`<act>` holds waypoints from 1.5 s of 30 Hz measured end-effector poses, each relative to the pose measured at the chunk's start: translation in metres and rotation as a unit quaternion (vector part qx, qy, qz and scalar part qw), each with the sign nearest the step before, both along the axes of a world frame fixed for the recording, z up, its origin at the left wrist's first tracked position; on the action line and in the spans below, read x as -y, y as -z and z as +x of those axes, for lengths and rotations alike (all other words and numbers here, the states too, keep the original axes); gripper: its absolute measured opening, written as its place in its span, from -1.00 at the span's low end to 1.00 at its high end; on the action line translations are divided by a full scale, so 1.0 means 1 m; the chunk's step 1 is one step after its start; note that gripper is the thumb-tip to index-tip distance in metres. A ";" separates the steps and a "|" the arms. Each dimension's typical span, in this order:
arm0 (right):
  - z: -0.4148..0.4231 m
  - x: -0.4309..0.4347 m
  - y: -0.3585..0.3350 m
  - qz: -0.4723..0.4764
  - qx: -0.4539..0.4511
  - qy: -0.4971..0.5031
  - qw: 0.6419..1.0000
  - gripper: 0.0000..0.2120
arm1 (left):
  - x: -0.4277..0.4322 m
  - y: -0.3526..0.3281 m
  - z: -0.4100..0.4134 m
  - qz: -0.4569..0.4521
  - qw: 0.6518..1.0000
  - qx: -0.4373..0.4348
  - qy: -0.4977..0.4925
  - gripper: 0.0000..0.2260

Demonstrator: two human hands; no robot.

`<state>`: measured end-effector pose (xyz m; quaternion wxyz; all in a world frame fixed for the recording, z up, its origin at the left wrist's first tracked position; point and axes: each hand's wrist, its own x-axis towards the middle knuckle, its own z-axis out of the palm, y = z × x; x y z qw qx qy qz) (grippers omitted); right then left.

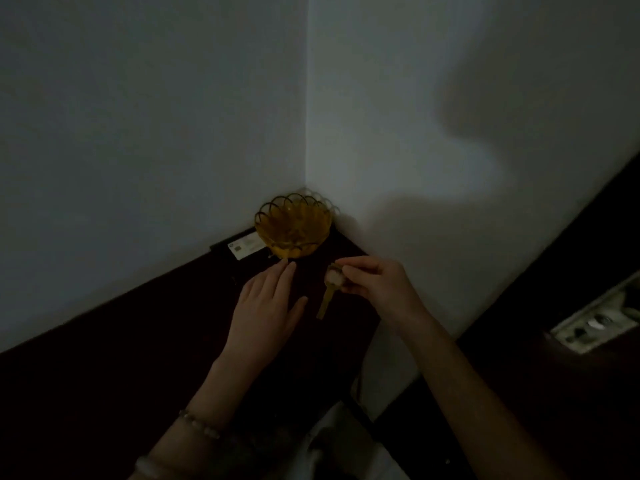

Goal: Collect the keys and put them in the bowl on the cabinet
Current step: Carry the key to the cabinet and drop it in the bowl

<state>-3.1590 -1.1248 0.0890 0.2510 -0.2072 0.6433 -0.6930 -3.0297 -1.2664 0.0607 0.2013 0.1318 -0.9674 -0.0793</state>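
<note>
The scene is dim. An amber glass bowl [293, 226] with a scalloped rim stands in the wall corner on the dark cabinet [145, 341]. My right hand [377, 285] pinches a key [325, 303] with a pale fob at its top; the brass blade hangs down just right of the bowl's base. My left hand [268, 303] lies flat with fingers together, its fingertips close to the bowl's foot, and holds nothing. I cannot tell what is inside the bowl.
A white card [244, 247] lies on the cabinet left of the bowl, against the wall. Two white walls meet behind the bowl. A dark edge with a pale cluttered tray [595, 320] shows at the right. Bracelets sit on my left wrist.
</note>
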 end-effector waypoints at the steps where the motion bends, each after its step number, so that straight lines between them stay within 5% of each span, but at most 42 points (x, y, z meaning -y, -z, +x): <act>1: -0.015 0.008 -0.001 -0.003 -0.001 -0.008 1.000 -0.77 | 0.006 -0.001 -0.012 -0.004 1.000 -0.005 -0.006 -0.51; 20: -0.142 0.125 0.026 0.030 -0.003 -0.079 0.996 -0.77 | 0.084 0.025 -0.090 0.010 0.997 0.016 -0.078 -0.51; 25: -0.158 0.148 0.036 0.106 -0.085 -0.058 0.989 -0.81 | 0.088 0.031 -0.091 0.017 0.997 0.029 -0.075 -0.50; 34: -0.166 0.177 0.055 0.293 -0.317 -0.105 0.896 -0.86 | 0.087 0.036 -0.089 0.007 0.996 0.040 -0.076 -0.50; 45: -0.166 0.187 0.047 0.406 -0.404 -0.203 0.794 -0.92 | 0.088 0.037 -0.093 -0.011 0.995 0.052 -0.079 -0.49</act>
